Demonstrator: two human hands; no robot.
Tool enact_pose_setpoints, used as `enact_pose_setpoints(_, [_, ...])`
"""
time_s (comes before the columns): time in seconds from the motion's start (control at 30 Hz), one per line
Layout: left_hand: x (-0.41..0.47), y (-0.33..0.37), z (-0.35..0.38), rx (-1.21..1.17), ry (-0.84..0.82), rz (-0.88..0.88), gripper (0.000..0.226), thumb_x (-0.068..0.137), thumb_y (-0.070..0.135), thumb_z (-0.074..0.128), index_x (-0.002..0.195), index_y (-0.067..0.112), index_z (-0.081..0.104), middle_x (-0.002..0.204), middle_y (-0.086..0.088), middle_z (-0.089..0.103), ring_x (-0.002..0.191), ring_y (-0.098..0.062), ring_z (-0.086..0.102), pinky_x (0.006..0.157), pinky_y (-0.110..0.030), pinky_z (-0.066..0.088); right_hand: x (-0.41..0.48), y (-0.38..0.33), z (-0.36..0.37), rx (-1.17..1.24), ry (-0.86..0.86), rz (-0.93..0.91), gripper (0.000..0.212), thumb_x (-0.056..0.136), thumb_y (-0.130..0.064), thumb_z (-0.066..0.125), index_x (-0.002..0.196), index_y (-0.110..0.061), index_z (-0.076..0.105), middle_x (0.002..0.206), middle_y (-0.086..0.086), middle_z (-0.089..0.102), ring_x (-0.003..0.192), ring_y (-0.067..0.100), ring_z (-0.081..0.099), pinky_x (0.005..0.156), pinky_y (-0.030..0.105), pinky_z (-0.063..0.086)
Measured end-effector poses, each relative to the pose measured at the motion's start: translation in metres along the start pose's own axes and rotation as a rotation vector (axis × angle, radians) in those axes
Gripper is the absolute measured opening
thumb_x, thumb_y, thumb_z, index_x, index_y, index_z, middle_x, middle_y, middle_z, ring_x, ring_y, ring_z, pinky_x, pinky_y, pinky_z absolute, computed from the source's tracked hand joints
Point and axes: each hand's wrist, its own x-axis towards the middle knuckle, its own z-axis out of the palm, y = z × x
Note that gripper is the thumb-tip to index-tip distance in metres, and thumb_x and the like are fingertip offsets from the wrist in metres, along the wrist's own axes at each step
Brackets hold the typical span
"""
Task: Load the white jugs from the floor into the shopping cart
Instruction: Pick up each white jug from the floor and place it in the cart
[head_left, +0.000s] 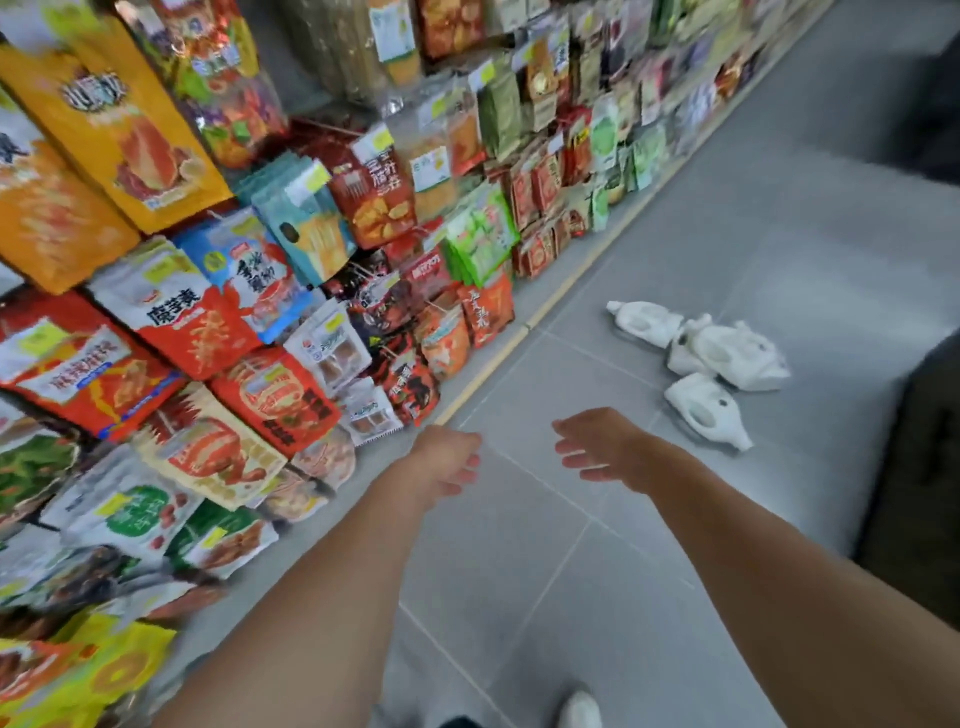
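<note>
Both hands are empty and reach forward over the grey tiled floor (519, 571). The left hand (448, 462) hangs with its fingers loosely curled. The right hand (597, 448) has its fingers relaxed and slightly spread. Neither touches anything.

White jugs (727, 353) lie tumbled on their sides in a small heap on the floor, at about 2 o'clock from the hands and apart from them; some rest against each other. The nearest jug (705, 410) lies just off the heap on the person's side. Its long axis runs from 10 to 4 o'clock, with the neck end at 4 o'clock. It lies to the right of the right hand, so that hand is plainly the nearer one, and the left would have to cross over.

Snack packets (260, 312) on shelves fill the side from 9 to 12 o'clock. A white shoe (579, 709) shows at 6 o'clock. A dark shape (924, 493) at 3 o'clock is cut off by the edge, and I cannot tell whether it is the shopping cart. This looks like the approach to the heap.
</note>
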Motion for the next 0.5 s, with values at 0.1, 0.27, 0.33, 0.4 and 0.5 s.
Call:
enact_pose_setpoints(0.1, [0.016, 0.043, 0.043, 0.044, -0.058, 0.029, 0.022, 0.107, 0.031, 0.06, 0.121, 0.015, 0.06, 0.107, -0.006, 0.07, 0.073, -0.017, 0.064, 0.082, -0.033, 0.049, 0.011, -0.001, -0.052, 0.072, 0.08, 0.01, 0.02, 0.114, -0.023, 0.058, 0.124, -0.008, 0.067, 0.109, 0.008, 0.074, 0.102, 0.027, 0.07, 0.094, 0.04, 0.052])
enact_pose_setpoints(0.27, [0.054, 0.103, 0.112, 0.082, -0.098, 0.083, 0.016, 0.106, 0.025, 0.061, 0.117, 0.014, 0.065, 0.102, -0.007, 0.072, 0.066, -0.017, 0.064, 0.067, -0.028, 0.045, 0.034, -0.004, -0.125, 0.172, 0.256, -0.012, 0.013, 0.11, -0.021, 0.064, 0.119, -0.012, 0.066, 0.104, 0.008, 0.065, 0.088, 0.025, 0.066, 0.082, 0.037, 0.052])
enact_pose_setpoints(0.33, [0.073, 0.124, 0.137, 0.097, -0.115, 0.088, 0.009, 0.106, 0.022, 0.06, 0.106, 0.015, 0.065, 0.099, -0.008, 0.071, 0.064, -0.017, 0.062, 0.062, -0.026, 0.044, 0.051, -0.005, -0.152, 0.241, 0.314, -0.021, 0.016, 0.111, -0.019, 0.062, 0.124, -0.01, 0.066, 0.095, 0.006, 0.06, 0.077, 0.021, 0.062, 0.07, 0.033, 0.049])
enact_pose_setpoints(0.4, [0.098, 0.145, 0.161, 0.104, -0.117, 0.092, 0.009, 0.106, 0.02, 0.06, 0.098, 0.015, 0.064, 0.096, -0.009, 0.07, 0.061, -0.017, 0.061, 0.059, -0.026, 0.042, 0.074, -0.008, -0.179, 0.278, 0.372, -0.034, 0.024, 0.111, -0.019, 0.061, 0.128, -0.004, 0.068, 0.095, 0.007, 0.06, 0.081, 0.024, 0.067, 0.07, 0.033, 0.05])
enact_pose_setpoints(0.5, [0.145, 0.174, 0.195, 0.099, -0.12, 0.1, 0.012, 0.104, 0.019, 0.061, 0.096, 0.013, 0.066, 0.093, -0.01, 0.07, 0.059, -0.019, 0.061, 0.056, -0.027, 0.041, 0.12, -0.015, -0.22, 0.304, 0.445, -0.044, 0.022, 0.11, -0.023, 0.061, 0.122, -0.007, 0.07, 0.105, 0.009, 0.065, 0.092, 0.028, 0.073, 0.085, 0.041, 0.057])
